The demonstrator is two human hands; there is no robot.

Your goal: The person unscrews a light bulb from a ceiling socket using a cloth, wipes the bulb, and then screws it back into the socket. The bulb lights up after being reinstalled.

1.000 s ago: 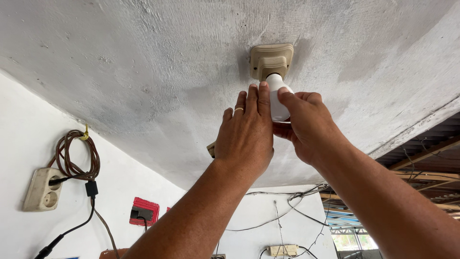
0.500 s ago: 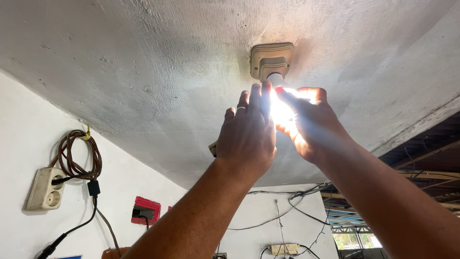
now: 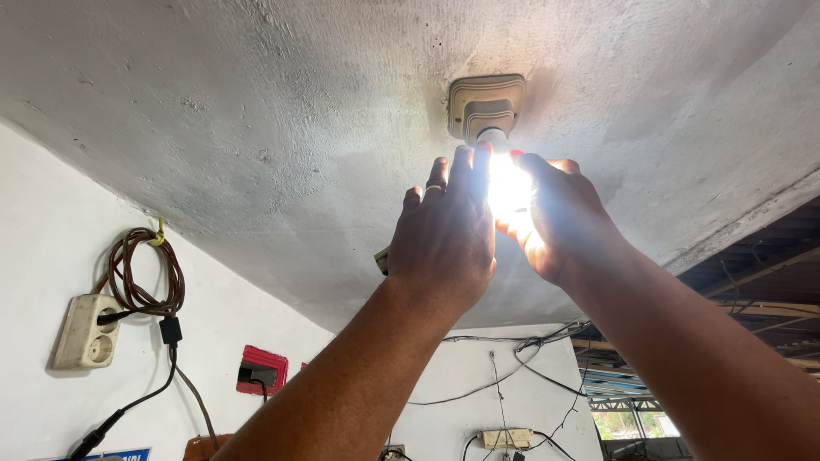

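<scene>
Largest first: the rough grey-white ceiling fills most of our view, and everything we handle hangs from it. Just above our fingertips sits the beige lamp holder, fixed flat to the plaster, with the light bulb pointing down out of it and glowing so hard that its outline washes out. We hold it from both sides, likely because an overhead bulb is steadier that way. Our left hand lies against its near side with fingers straight and together, a ring on one of them; our right hand curls around the far side. Both hands touch the bulb, but the glare hides how tightly either closes — we cannot tell.

Well below the grip, on the white wall, hang a beige double socket with a coiled brown cable, a red box, loose thin wires and a small power strip. Nothing stands between hands and holder; only the light blinds the view.
</scene>
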